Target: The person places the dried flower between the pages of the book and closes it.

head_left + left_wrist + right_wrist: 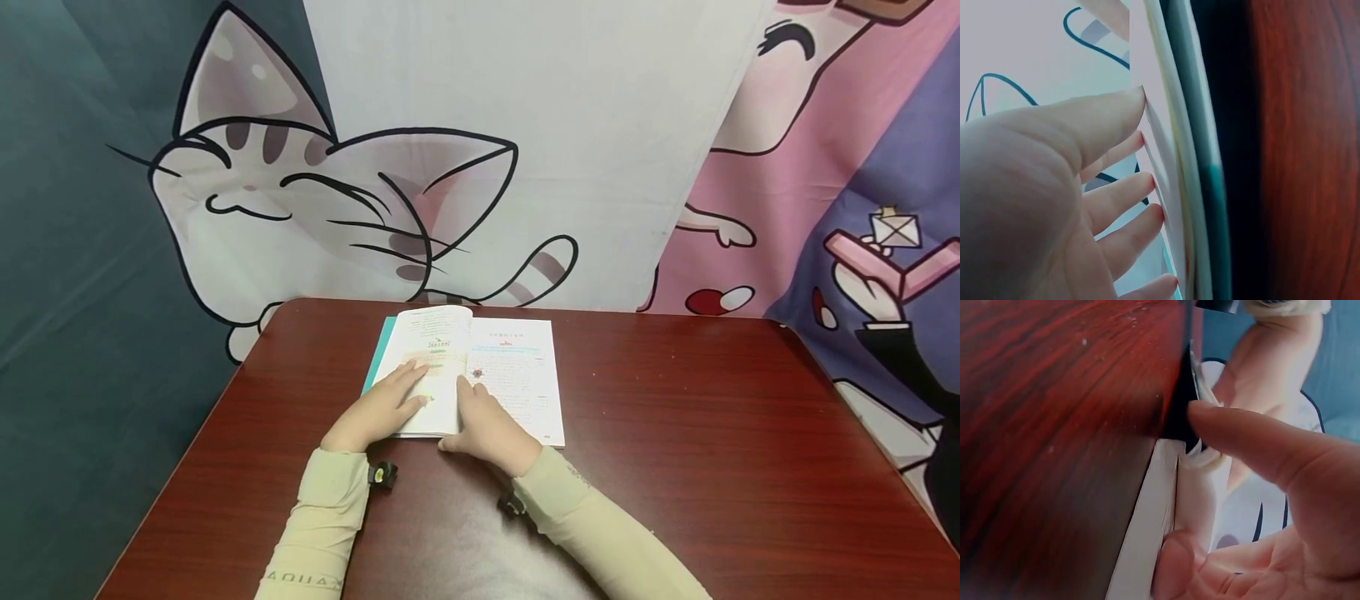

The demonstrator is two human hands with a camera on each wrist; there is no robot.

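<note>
A book (525,392) with a teal cover (379,353) lies opened out on the table, its printed pages facing up. My left hand (375,414) rests on the lower left page, fingers extended; in the left wrist view its thumb and fingertips touch the page (1159,125). At the centre fold is my right hand (491,427), its fingers pressing along the crease. Its thumb (1241,431) touches the lower edge of the left-side pages in the right wrist view, while a bent fingertip lies against the right-side page block (1141,531).
The reddish-brown wooden table (712,433) extends on both sides of the book. Behind it hangs a cloth backdrop (600,125) with cartoon animals. A small dark wrist camera (383,476) sits at the left cuff, and another camera (512,503) at the right cuff.
</note>
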